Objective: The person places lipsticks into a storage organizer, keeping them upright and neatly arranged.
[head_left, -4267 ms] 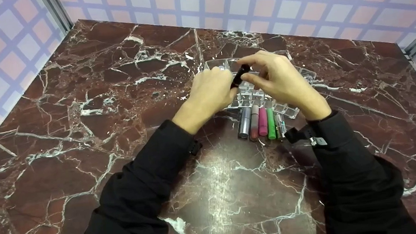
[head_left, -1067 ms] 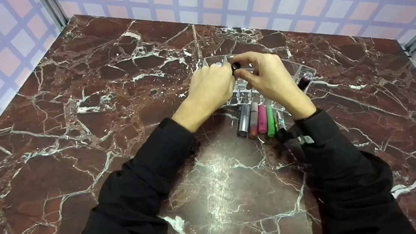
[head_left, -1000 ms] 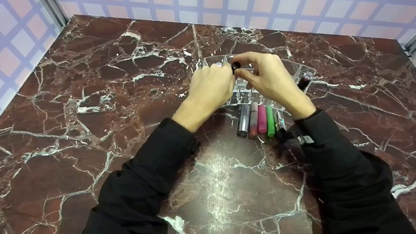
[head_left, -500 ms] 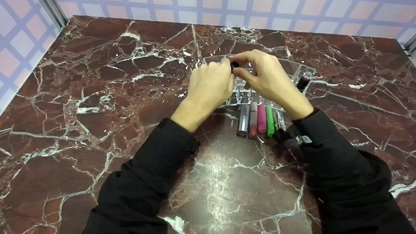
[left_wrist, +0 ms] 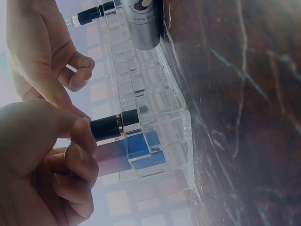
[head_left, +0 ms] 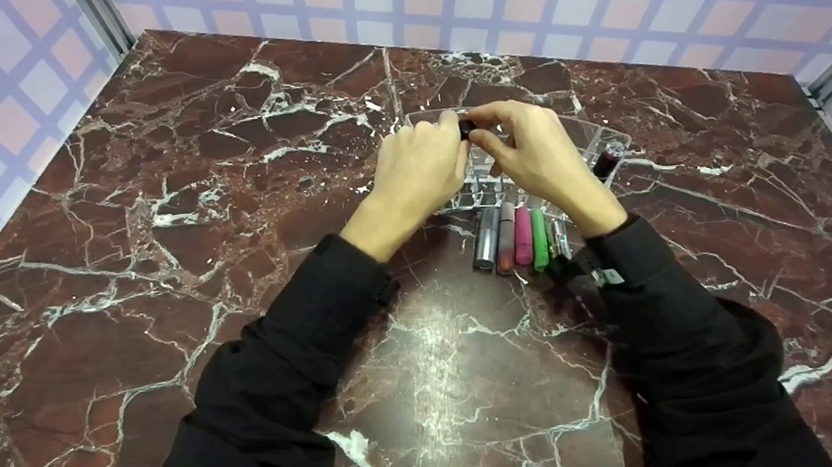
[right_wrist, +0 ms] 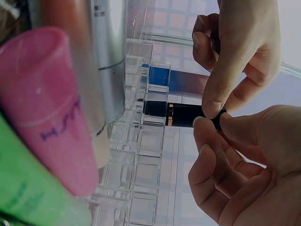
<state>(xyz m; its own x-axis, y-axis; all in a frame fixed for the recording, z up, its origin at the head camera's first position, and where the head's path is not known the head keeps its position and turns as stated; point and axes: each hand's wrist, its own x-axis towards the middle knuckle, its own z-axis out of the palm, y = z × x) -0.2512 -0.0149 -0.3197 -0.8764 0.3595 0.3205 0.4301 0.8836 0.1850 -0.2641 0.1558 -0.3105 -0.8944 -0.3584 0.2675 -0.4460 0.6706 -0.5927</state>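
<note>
A black lipstick tube [left_wrist: 106,128] with a gold band stands with its lower end inside a compartment of the clear acrylic organizer [left_wrist: 160,101]. My left hand [head_left: 421,161] pinches the tube's upper part between thumb and finger. From the other side my right hand [head_left: 540,143] pinches the same tube near its top, with thumb and index finger. Beside the lipstick, a blue and pink tube [right_wrist: 181,81] stands in another compartment. In the head view the hands cover most of the lipstick and part of the organizer.
Several tubes lie in a row before the organizer: a silver one [head_left: 488,238], one with a reddish end [head_left: 506,241], a pink one [head_left: 523,235], a green one [head_left: 540,240] and slim ones. Another dark lipstick [head_left: 607,162] stands at the organizer's right end. Patterned panels [head_left: 426,7] border the marbled table.
Since the oldest frame, the lipstick has gone from tilted between the hands to standing in the organizer. Over the last second both hands have shifted only slightly, still on the lipstick.
</note>
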